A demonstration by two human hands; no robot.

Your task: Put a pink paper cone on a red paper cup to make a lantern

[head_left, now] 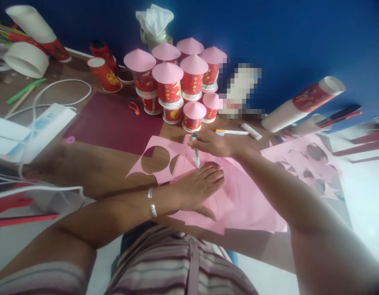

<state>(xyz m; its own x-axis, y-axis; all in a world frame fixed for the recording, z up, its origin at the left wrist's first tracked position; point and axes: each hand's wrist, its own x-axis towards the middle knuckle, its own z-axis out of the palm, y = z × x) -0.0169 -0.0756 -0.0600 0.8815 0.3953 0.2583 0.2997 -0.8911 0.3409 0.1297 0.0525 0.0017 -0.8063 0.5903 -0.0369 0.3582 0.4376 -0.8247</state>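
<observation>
My right hand [215, 143] grips a white marker [196, 155] with a teal end, held nearly upright. The marker's tip is at the edge of a round disc [211, 164], mostly hidden under my fingers. Stretched flat over this disc, my left hand [201, 186] presses down on pink paper [247, 200]. Several pink sheets seem to lie stacked there. At their upper left is a pink sheet with round holes [172, 141], its lower part under my left wrist.
Red paper cups with pink cone tops [167, 84] stand clustered at the back. A maroon board [115, 123] lies left of them, with a power strip [38, 131] and white cables beyond. A pen [232, 132], a glue stick [251, 131] and cut pink scraps [295, 153] lie to the right.
</observation>
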